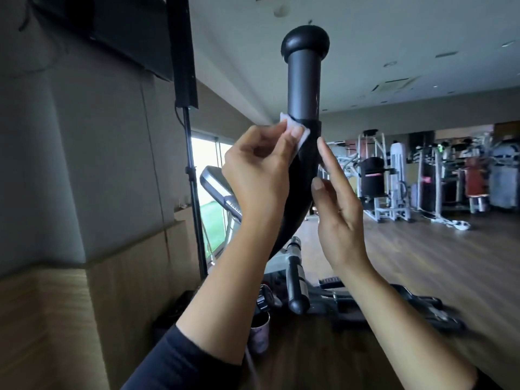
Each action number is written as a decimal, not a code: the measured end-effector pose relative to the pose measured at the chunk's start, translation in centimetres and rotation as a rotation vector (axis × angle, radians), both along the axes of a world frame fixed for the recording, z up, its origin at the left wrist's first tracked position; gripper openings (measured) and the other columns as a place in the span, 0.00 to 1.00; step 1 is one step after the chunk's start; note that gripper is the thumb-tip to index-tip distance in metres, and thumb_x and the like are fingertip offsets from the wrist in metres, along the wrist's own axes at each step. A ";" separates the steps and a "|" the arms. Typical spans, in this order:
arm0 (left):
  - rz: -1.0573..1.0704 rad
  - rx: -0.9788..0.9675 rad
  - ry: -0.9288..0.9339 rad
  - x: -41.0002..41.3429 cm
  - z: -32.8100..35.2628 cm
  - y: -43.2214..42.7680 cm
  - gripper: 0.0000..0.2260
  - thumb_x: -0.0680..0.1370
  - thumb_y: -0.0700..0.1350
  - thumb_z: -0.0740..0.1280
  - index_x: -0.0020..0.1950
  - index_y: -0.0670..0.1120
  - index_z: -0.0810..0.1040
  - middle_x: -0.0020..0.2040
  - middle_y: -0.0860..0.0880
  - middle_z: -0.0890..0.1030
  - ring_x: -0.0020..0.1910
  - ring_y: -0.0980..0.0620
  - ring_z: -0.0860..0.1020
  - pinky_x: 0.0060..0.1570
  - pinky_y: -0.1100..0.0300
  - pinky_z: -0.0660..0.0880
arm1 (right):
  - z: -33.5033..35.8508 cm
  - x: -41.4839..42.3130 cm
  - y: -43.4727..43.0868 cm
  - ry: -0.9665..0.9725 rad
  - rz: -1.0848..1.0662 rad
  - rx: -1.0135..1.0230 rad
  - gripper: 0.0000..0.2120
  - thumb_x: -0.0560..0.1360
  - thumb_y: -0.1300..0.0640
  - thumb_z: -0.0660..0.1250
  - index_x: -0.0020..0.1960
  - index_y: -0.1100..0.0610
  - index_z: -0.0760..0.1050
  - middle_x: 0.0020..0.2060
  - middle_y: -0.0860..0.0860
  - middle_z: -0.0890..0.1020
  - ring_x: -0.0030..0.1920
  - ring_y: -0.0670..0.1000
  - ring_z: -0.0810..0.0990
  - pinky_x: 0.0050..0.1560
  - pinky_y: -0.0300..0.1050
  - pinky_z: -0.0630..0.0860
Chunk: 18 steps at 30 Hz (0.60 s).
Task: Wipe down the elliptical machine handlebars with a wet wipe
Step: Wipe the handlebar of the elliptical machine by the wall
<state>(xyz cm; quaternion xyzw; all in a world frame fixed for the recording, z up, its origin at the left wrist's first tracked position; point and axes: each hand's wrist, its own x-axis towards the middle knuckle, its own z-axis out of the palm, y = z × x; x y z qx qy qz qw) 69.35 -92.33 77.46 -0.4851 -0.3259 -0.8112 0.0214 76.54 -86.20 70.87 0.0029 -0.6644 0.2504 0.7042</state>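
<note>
Your left hand [254,175] pinches a small white wet wipe [98,130] against the black curved elliptical handlebar [304,88], while your right hand [337,218] rests beside it, fingers straight.

One handlebar [304,80], one wet wipe [304,137], two hands.
Left hand [253,170], right hand [337,220]; wet wipe under the left fingers; one cup [260,333] well below.

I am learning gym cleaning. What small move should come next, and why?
Probably slide the wipe up the handlebar toward its knob. The left hand pinches it against the bar at the collar, the grip above is bare, and the open right hand can steady the bar.
</note>
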 end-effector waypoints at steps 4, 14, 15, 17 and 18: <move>-0.031 -0.023 0.115 -1.0 -2.3 -0.2 0.03 0.71 0.37 0.75 0.40 0.40 0.83 0.36 0.53 0.83 0.32 0.66 0.78 0.37 0.73 0.72 | -0.2 0.2 -0.1 -0.031 -0.049 -0.015 0.22 0.81 0.61 0.56 0.74 0.50 0.61 0.73 0.47 0.66 0.74 0.44 0.62 0.75 0.53 0.59; 0.059 0.049 0.178 -1.5 -1.8 0.9 0.03 0.71 0.41 0.75 0.43 0.45 0.85 0.39 0.46 0.83 0.35 0.60 0.79 0.40 0.69 0.73 | -0.1 0.7 -0.3 -0.089 -0.093 -0.017 0.23 0.82 0.63 0.57 0.75 0.52 0.60 0.73 0.44 0.65 0.73 0.39 0.61 0.70 0.34 0.60; 0.050 0.043 0.179 -1.7 -1.9 1.0 0.03 0.71 0.41 0.75 0.44 0.45 0.85 0.39 0.46 0.83 0.35 0.58 0.79 0.40 0.67 0.74 | -0.1 0.7 -0.3 -0.090 -0.095 -0.009 0.23 0.82 0.63 0.57 0.74 0.52 0.59 0.72 0.43 0.65 0.73 0.39 0.61 0.69 0.33 0.59; -0.019 0.044 0.133 -1.7 -1.3 1.1 0.02 0.71 0.41 0.75 0.43 0.45 0.85 0.39 0.48 0.84 0.34 0.59 0.79 0.40 0.66 0.74 | -0.1 0.7 -0.3 -0.088 -0.095 0.004 0.23 0.82 0.64 0.57 0.74 0.52 0.59 0.72 0.42 0.65 0.73 0.39 0.60 0.70 0.33 0.59; -0.049 0.049 0.111 -1.6 -0.7 1.1 0.02 0.71 0.41 0.75 0.43 0.44 0.85 0.38 0.51 0.84 0.33 0.60 0.79 0.39 0.65 0.75 | 0.0 0.7 -0.3 -0.088 -0.101 0.010 0.23 0.82 0.63 0.57 0.74 0.52 0.58 0.71 0.42 0.65 0.74 0.40 0.60 0.71 0.34 0.59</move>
